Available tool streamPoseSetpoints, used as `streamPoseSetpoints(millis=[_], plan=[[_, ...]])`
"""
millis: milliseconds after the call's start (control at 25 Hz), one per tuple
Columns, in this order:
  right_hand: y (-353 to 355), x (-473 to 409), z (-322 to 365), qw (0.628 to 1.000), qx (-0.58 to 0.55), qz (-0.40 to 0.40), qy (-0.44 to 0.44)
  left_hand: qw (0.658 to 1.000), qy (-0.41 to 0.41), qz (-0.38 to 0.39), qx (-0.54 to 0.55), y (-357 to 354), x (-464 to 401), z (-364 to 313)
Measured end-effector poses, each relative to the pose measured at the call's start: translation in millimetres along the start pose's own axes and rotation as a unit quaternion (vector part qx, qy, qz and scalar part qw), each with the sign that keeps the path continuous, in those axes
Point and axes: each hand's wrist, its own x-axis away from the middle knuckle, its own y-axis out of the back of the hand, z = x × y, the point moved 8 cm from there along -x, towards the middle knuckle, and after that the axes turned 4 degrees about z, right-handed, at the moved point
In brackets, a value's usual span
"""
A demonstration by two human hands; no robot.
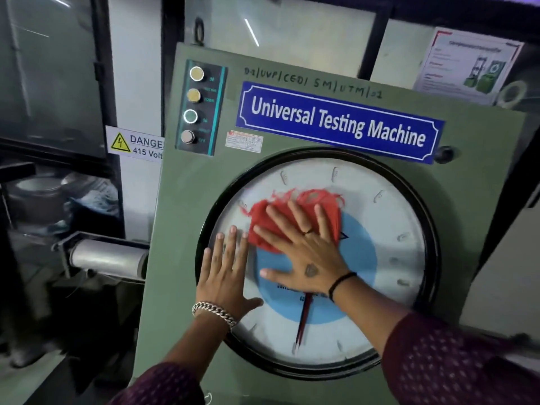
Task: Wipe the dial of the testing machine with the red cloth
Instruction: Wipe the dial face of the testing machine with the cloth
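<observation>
Blue nameplate (339, 121) reads "Universal Testing Machine"; sign (135, 143) at left reads "DANGER 415 Volt". Red cloth (292, 217), frayed edge, sits on upper-left dial (388, 229) glass, pinned flat under right hand (304, 252), fingers spread. Left hand (225, 276) open, palm flat on dial rim, gripping nothing.

Machine (181, 258): sage-green panel. Dial (388, 217): white face, pale-blue centre disc, black rim; dark red-black pointer (302, 323) toward 6 o'clock. Cloth (268, 217): red, frayed, toward 11 o'clock on the dial. Nameplate (339, 122): blue with white lettering and border. Button strip (200, 108): black with teal edges; two yellow buttons, one green, one grey. Warning label (134, 143): white with yellow triangle. Sleeves (455, 363): maroon with pale dots.
</observation>
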Motion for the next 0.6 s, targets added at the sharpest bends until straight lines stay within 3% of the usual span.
streamPoseSetpoints(millis=[80, 160, 320, 400, 520, 600], plan=[[-10.0, 48.0, -8.3, 1.0, 0.012, 0.005, 0.021, 1.0, -0.002, 0.006, -0.003, -1.7, -1.0, 0.4], [-0.5, 65.8, -43.2, 1.0, 0.025, -0.002, -0.019, 1.0, 0.002, 0.013, -0.009, -2.3, -1.2, 2.4], [30.2, -1.6, -82.2, 0.989, 0.002, -0.037, -0.141, 1.0, -0.001, 0.013, -0.018, -4.0, -1.7, 6.0], [27.7, -20.0, -62.2, 0.992, 0.003, -0.038, -0.117, 1.0, -0.003, 0.006, -0.018, -3.9, -1.3, 6.5], [8.2, 33.2, -48.6, 0.999, 0.032, -0.01, -0.024, 1.0, -0.008, 0.018, -0.017, -4.1, -2.5, 5.5], [5.8, 76.2, -76.4, 0.998, 0.033, -0.003, -0.056, 0.999, -0.01, 0.037, -0.011, -4.9, -3.2, 7.6]])
